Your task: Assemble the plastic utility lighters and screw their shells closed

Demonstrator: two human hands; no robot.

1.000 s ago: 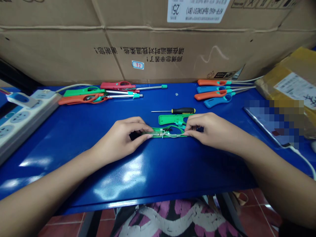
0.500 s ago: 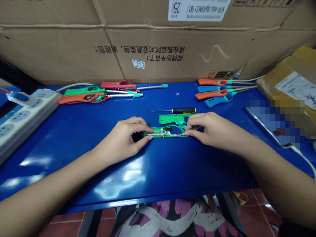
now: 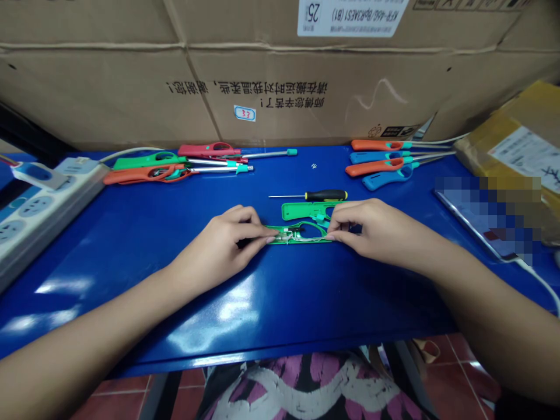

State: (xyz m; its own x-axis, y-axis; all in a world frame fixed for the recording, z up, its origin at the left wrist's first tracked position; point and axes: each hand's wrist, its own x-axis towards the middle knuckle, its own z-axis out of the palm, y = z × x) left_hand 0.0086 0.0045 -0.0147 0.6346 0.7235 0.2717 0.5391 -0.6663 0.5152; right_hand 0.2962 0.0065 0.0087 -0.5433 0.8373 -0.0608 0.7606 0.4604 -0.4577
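Note:
An opened green lighter half-shell (image 3: 318,240) lies on the table with its inside facing up. In it sit a clear fuel tank (image 3: 283,236) and a thin pale tube or wire (image 3: 306,238). My left hand (image 3: 234,236) is closed, thumb and forefinger pinching the tank's left part and covering that end of the shell. At the shell's right end, my right hand (image 3: 361,226) pinches with thumb and fingertips; whether it grips the wire as well is hidden. Just behind lies the other green half-shell (image 3: 300,211), partly covered by my right hand.
Behind the shells lies a black-and-yellow screwdriver (image 3: 326,195), with tiny white pieces (image 3: 314,166) farther back. Several lighters (image 3: 144,175) lie back left, more lighters (image 3: 374,168) back right. A power strip (image 3: 39,204) flanks the left, a phone (image 3: 472,224) the right. A cardboard box (image 3: 262,70) stands behind.
My left thumb and forefinger have closed together and shifted slightly right along the clear fuel tank, covering more of it. My right hand has stayed in place.

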